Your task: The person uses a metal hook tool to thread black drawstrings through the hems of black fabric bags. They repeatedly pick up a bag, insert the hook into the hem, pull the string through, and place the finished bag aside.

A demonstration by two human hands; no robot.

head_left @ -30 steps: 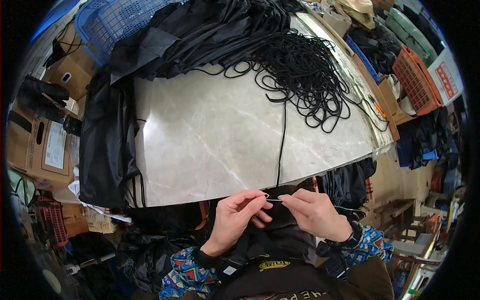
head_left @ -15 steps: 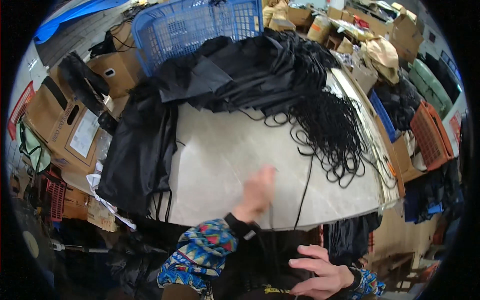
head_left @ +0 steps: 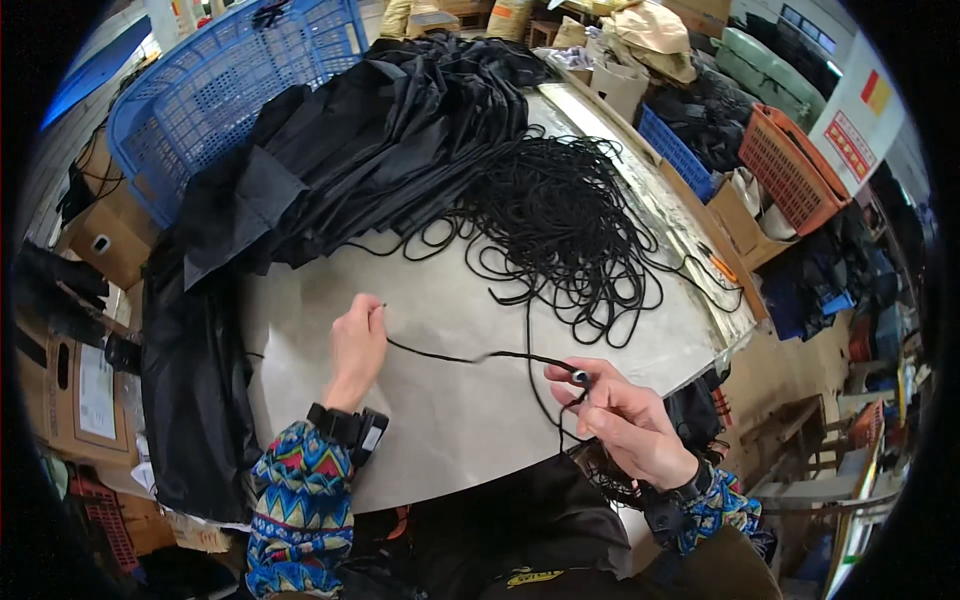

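Above the pale tabletop (head_left: 430,430), my left hand (head_left: 358,345) is closed, its thumb and fingers pinching one end of a thin black cord (head_left: 440,356). The cord runs slightly slack to my right hand (head_left: 635,425), near the table's front edge. There the thumb and fingers close on the cord, and a small round piece with a pale rim (head_left: 580,377) sits at the fingertips; its kind is unclear. Another length goes from the right hand up to a tangled heap of black cord (head_left: 560,210) on the table.
Folded black fabric pieces (head_left: 390,130) are heaped along the table's far side, with more fabric (head_left: 200,390) draped at the left. Behind stands a blue plastic basket (head_left: 220,110). An orange-handled tool (head_left: 720,265) lies by the right edge. Cardboard boxes (head_left: 65,400) and an orange crate (head_left: 795,170) surround the table.
My right hand has risen from below the table edge, now with cord in it. My left hand has come into a pinch, cord stretched between both. The view has shifted rightward.
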